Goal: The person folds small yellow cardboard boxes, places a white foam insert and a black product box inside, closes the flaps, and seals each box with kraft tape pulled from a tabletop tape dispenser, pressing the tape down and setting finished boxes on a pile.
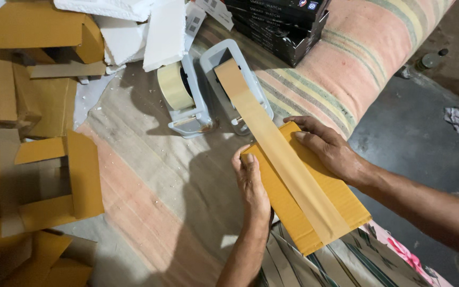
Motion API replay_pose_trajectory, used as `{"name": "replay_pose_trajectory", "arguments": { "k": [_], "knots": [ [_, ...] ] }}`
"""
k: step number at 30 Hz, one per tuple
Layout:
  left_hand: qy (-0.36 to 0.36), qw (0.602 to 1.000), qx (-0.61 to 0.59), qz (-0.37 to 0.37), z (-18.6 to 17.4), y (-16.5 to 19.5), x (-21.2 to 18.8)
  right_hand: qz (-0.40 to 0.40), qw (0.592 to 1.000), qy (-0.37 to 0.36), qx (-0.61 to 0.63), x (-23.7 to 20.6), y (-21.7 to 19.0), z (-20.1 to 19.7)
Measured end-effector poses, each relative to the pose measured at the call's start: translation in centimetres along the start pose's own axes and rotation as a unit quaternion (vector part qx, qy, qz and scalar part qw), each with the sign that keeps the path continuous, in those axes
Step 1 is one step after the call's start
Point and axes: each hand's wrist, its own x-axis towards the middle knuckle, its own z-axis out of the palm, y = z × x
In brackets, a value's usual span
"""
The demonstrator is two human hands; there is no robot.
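Observation:
A flat yellow-brown cardboard box [288,199] lies tilted in front of me, partly over my lap. My left hand [252,186] grips its left edge, fingers curled over the top corner. On the box's upper right corner my right hand [328,146] presses down with flat fingers. A wide strip of brown packing tape [272,143] runs along the middle of the box and stretches up to a grey tape dispenser [256,87].
A second grey dispenser [189,114] holding a tape roll [173,85] stands left of the first. Folded cardboard boxes [38,175] pile up at the left, white foam pieces [150,26] at the top. Black flat boxes [282,24] are stacked on a striped cushion [357,58].

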Motion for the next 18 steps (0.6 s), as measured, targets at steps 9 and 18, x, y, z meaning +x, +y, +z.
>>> {"name": "replay_pose_trajectory", "arguments": {
  "k": [9, 18],
  "knots": [
    [-0.01, 0.999, 0.023, 0.027, -0.35, -0.29, -0.13, 0.003, 1.0, -0.012, 0.017, -0.15, -0.01, 0.16],
    [-0.021, 0.999, 0.029, 0.016, 0.06, 0.31, -0.34, 0.01, 1.0, -0.015, 0.008, -0.03, 0.41, -0.18]
  ]
}}
